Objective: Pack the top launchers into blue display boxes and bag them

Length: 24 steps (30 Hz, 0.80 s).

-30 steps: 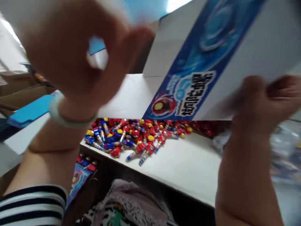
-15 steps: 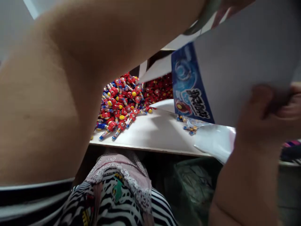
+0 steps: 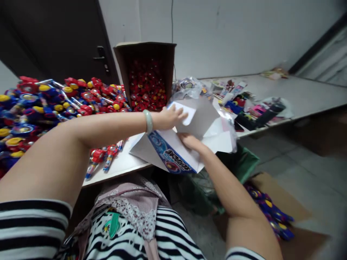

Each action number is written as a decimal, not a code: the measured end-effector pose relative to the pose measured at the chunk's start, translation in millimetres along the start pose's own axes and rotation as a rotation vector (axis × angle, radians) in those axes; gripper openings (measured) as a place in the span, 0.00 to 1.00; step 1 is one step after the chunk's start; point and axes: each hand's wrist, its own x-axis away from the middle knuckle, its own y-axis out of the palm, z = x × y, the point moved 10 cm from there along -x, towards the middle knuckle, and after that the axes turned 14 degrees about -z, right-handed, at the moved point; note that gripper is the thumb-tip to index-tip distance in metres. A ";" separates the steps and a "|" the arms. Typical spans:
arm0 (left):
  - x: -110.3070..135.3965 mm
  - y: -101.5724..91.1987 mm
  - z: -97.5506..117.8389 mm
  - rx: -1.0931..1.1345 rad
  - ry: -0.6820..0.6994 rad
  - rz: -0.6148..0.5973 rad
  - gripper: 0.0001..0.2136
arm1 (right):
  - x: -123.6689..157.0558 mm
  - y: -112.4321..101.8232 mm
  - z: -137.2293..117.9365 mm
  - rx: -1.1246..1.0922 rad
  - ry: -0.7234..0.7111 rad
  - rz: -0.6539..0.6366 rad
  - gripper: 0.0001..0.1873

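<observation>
A white table (image 3: 123, 165) stands against a grey wall, beside a dark door (image 3: 54, 36). Over its front edge sits a half-folded carton (image 3: 173, 156) with blue print. The left hand (image 3: 169, 117) lies open on a white flap, and the right hand (image 3: 189, 141) seems to grip the fold. Red-and-blue toys (image 3: 67, 97) heap at the left; a brown box (image 3: 146, 77) stands behind.

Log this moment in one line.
left hand: resting on box flap | right hand: on white box | table: toy pile
</observation>
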 end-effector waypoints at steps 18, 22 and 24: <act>-17.2 63.1 -94.2 0.321 0.037 -0.136 0.20 | 66.7 8.9 38.4 0.044 -0.046 0.388 0.22; -24.7 74.0 -94.5 0.148 -0.066 -0.217 0.20 | 31.1 42.7 22.2 0.321 0.087 -0.034 0.21; -23.9 74.0 -95.7 0.131 -0.056 -0.240 0.20 | 29.5 30.5 28.5 0.222 0.028 0.002 0.18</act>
